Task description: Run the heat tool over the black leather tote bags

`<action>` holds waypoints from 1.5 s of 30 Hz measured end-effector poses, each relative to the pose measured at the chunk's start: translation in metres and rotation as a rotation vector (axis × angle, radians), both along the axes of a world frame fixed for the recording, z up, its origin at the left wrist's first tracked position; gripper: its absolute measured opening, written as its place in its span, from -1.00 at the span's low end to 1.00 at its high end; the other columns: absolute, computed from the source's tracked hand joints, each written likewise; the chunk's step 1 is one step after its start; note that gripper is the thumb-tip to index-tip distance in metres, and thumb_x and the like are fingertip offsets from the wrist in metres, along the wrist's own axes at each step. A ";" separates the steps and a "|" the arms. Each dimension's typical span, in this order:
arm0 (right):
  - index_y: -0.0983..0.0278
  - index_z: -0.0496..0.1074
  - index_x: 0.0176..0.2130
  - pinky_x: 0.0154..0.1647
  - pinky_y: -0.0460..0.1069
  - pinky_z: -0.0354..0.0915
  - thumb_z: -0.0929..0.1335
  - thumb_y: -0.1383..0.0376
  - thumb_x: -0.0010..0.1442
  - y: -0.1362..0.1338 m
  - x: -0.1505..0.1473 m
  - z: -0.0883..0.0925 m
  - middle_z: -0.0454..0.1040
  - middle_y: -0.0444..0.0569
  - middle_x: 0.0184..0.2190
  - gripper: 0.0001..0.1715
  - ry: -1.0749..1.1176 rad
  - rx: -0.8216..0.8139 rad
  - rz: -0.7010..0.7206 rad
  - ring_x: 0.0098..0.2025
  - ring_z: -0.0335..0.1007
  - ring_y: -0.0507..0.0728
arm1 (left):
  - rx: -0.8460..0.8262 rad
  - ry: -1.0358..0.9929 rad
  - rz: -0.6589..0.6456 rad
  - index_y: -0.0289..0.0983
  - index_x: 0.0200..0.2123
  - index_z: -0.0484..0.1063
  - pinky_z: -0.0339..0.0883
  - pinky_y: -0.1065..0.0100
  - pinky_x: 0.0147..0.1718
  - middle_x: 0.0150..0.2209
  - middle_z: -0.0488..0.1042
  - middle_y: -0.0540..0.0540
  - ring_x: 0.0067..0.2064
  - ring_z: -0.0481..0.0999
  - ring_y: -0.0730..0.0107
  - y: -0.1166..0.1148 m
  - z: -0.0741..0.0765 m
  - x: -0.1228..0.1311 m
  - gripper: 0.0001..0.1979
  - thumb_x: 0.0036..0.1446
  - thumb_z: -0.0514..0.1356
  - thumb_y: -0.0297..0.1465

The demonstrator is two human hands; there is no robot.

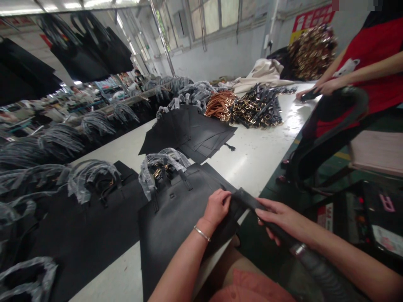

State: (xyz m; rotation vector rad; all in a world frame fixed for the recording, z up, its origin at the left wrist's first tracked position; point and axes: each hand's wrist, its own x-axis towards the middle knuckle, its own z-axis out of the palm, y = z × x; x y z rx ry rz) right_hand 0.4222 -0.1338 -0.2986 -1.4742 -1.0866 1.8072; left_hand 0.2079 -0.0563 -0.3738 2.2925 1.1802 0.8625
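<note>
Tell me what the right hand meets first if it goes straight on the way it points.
Right hand: the black leather strap first, it seems, then the left hand; depth is unclear.

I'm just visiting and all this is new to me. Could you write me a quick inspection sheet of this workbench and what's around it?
Surface: long white work table, glossy under the lights.
Job's things: black leather tote bag, its handles wrapped in clear plastic; dark handled tool with a metal collar.
Clutter: more wrapped totes, flat black leather panels, tan straps, black straps with gold buckles.
Hands: left hand on the bag's edge, bracelet on its wrist; right hand grips the tool.
Cables: ribbed grey hose runs from the tool.
Surroundings: hanging black bags, windows, co-worker in a red top.
</note>
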 end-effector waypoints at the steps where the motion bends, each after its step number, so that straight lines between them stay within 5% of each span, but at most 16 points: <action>1: 0.25 0.10 0.29 -0.74 -0.14 0.34 0.34 0.15 0.21 0.002 0.000 0.000 0.38 -0.17 -0.44 -0.26 -0.006 0.031 -0.037 -0.65 0.35 -0.02 | -0.001 0.043 -0.014 -0.24 -0.26 0.48 0.29 0.39 -0.28 -0.37 0.41 -0.06 -0.31 0.41 0.36 0.001 0.000 0.000 -0.83 0.24 0.07 -0.46; 13: 0.18 0.06 0.30 -0.72 -0.08 0.34 0.46 0.02 0.05 -0.029 0.030 -0.005 0.43 -0.15 -0.44 -0.04 0.004 -0.012 -0.243 -0.61 0.37 0.04 | 0.010 0.424 -0.377 -0.25 -0.43 0.36 0.27 0.38 -0.36 -0.37 0.35 -0.04 -0.43 0.35 0.38 0.029 0.025 0.011 -0.81 0.21 0.06 -0.55; 20: 0.21 0.06 0.30 -0.73 -0.09 0.32 0.46 0.04 0.02 -0.032 0.019 -0.004 0.41 -0.16 -0.46 -0.01 -0.017 -0.035 -0.230 -0.62 0.36 0.04 | -0.019 0.375 -0.145 -0.29 -0.26 0.30 0.31 0.32 -0.27 -0.26 0.35 -0.13 -0.30 0.39 0.31 0.025 0.004 0.016 -0.84 0.24 -0.02 -0.58; 25: 0.20 0.07 0.30 -0.72 -0.11 0.34 0.42 0.07 0.09 -0.021 0.010 -0.001 0.42 -0.15 -0.43 -0.10 -0.017 -0.048 -0.063 -0.63 0.37 0.01 | -0.100 0.046 0.107 -0.25 -0.32 0.25 0.28 0.31 -0.21 -0.30 0.32 -0.08 -0.27 0.34 0.34 0.015 -0.006 0.015 -0.83 0.28 -0.06 -0.55; 30: 0.18 0.09 0.30 -0.75 -0.13 0.33 0.43 0.07 0.08 -0.009 0.003 0.008 0.40 -0.17 -0.45 -0.10 -0.068 -0.082 0.030 -0.65 0.36 -0.01 | -0.179 -0.100 0.170 -0.24 -0.38 0.22 0.24 0.29 -0.22 -0.34 0.32 -0.07 -0.27 0.32 0.32 0.017 -0.005 0.013 -0.83 0.24 -0.03 -0.55; 37: 0.18 0.06 0.32 -0.76 -0.09 0.34 0.45 0.04 0.04 -0.008 0.009 0.013 0.42 -0.15 -0.45 -0.02 -0.122 0.025 -0.142 -0.64 0.36 0.04 | -0.237 -0.205 0.271 -0.22 -0.41 0.15 0.20 0.34 -0.34 -0.43 0.31 -0.02 -0.37 0.31 0.37 0.021 -0.007 0.013 -0.82 0.25 -0.04 -0.53; 45: 0.16 0.12 0.28 -0.74 -0.14 0.35 0.40 0.07 0.14 0.001 -0.005 0.011 0.44 -0.15 -0.46 -0.19 -0.047 -0.144 0.060 -0.64 0.39 0.01 | -0.236 -0.322 0.380 -0.21 -0.33 0.17 0.19 0.36 -0.37 -0.46 0.29 0.02 -0.41 0.33 0.40 0.014 -0.008 0.012 -0.78 0.38 -0.14 -0.33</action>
